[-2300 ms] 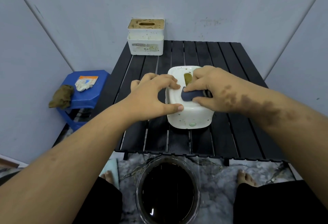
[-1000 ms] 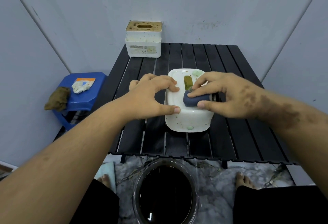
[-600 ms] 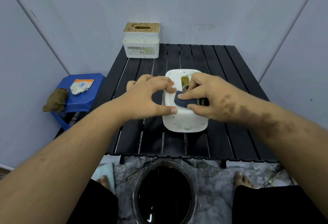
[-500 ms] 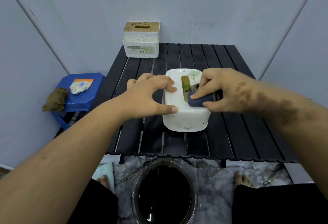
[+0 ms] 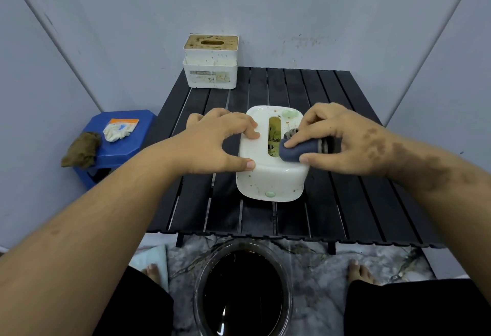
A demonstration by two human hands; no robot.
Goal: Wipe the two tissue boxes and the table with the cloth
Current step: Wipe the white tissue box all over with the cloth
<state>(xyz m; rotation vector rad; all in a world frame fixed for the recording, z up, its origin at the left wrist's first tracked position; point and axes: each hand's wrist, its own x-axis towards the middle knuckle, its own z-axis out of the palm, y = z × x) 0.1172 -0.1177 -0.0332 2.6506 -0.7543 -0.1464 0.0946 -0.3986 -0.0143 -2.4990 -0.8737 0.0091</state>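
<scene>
The right hand (image 5: 342, 141) has its fingers (image 5: 295, 142) curled round a bunched dark blue cloth (image 5: 299, 151), thumb underneath and the rest over the top, pinching it and pressing it down on the top of the white tissue box (image 5: 269, 173), right beside the long slot. The left hand (image 5: 212, 147) steadies that same box from the other side: fingers (image 5: 249, 133) bent onto the top's left edge, thumb against the near left corner, so it's basically clamped between thumb and fingers. The box has brownish speckles on it, plus a pale green blob on the front and another at the far right corner of the top.

That box sits roughly mid-surface on a black slatted surface (image 5: 353, 202). The second tissue box (image 5: 211, 67) is well apart from it, at the far left corner against the wall, white with a stained brown top and untouched.

Left of the surface there's a blue stool (image 5: 132, 147) with a brown rag (image 5: 81, 149) hanging off its edge and a white glove on a packet (image 5: 117, 131). On the floor, between the person's bare feet, sits a round bucket (image 5: 243, 290) of dark liquid.
</scene>
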